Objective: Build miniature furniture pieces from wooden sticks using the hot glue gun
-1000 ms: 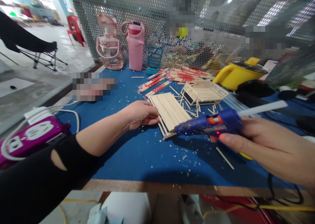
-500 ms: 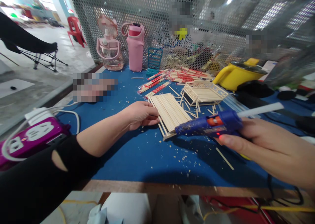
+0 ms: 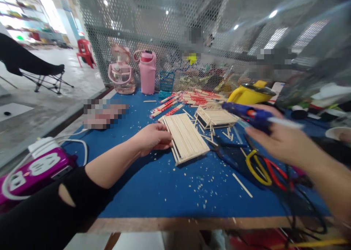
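My left hand [image 3: 157,139] grips the left edge of a small slatted panel of wooden sticks [image 3: 188,137], which has a stick frame below it. In my right hand [image 3: 270,138] is a blue hot glue gun [image 3: 248,115], raised to the right of the panel, its nozzle pointing left and a pale glue stick out of its back. Motion blurs this hand. Behind the panel stands a second stick piece with raised sides [image 3: 218,117], several cut stick bits around it. Scissors with yellow and red handles [image 3: 259,169] lie under the right hand.
Paper-wrapped chopsticks [image 3: 200,97] are heaped at the back. Two pink bottles [image 3: 148,74] stand by the mesh screen [image 3: 153,26]. A yellow pot [image 3: 251,93] is at the back right, a purple power strip [image 3: 41,167] at the left. A loose stick [image 3: 242,185] lies in front.
My right hand has lifted the glue gun off the panel's near corner and moved it back and right, uncovering the scissors. The left hand still holds the panel. The view has tilted up.
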The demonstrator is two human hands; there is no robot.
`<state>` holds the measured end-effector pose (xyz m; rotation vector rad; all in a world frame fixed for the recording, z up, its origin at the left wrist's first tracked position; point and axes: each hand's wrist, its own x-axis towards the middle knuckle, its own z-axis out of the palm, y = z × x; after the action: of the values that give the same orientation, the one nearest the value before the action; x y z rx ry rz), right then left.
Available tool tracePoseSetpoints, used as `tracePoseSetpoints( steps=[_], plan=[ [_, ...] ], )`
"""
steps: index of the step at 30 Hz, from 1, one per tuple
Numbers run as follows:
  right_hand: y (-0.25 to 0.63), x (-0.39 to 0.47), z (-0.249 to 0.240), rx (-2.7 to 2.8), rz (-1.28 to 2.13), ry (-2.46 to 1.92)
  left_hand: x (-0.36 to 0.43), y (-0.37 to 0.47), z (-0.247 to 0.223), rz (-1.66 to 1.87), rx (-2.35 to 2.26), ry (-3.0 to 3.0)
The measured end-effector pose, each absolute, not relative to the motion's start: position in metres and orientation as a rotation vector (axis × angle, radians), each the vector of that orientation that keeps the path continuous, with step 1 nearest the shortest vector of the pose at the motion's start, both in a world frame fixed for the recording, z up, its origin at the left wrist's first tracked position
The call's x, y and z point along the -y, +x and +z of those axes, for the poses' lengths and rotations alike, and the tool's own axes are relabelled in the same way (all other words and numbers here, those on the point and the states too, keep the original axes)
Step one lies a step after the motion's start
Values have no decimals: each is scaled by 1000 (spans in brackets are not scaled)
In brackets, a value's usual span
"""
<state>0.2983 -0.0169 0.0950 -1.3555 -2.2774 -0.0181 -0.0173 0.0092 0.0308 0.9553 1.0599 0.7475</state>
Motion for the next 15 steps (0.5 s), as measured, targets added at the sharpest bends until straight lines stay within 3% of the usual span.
tracePoseSetpoints(
  steps=[2, 6, 10, 15],
  plan=[
    [308, -8, 78, 2252, -361, -1424, -9, -18, 34, 811, -1058, 1037],
    [325, -55, 41, 2356, -640, -1420, -11, -21, 41, 944, -971, 1278],
    [327, -74, 31, 2451, -536, -1509, -14, -26, 43, 1041, -991, 1549],
    [290, -51, 65, 2266, -350, -1614, -18, -29, 38, 1043, -999, 1733]
  ],
)
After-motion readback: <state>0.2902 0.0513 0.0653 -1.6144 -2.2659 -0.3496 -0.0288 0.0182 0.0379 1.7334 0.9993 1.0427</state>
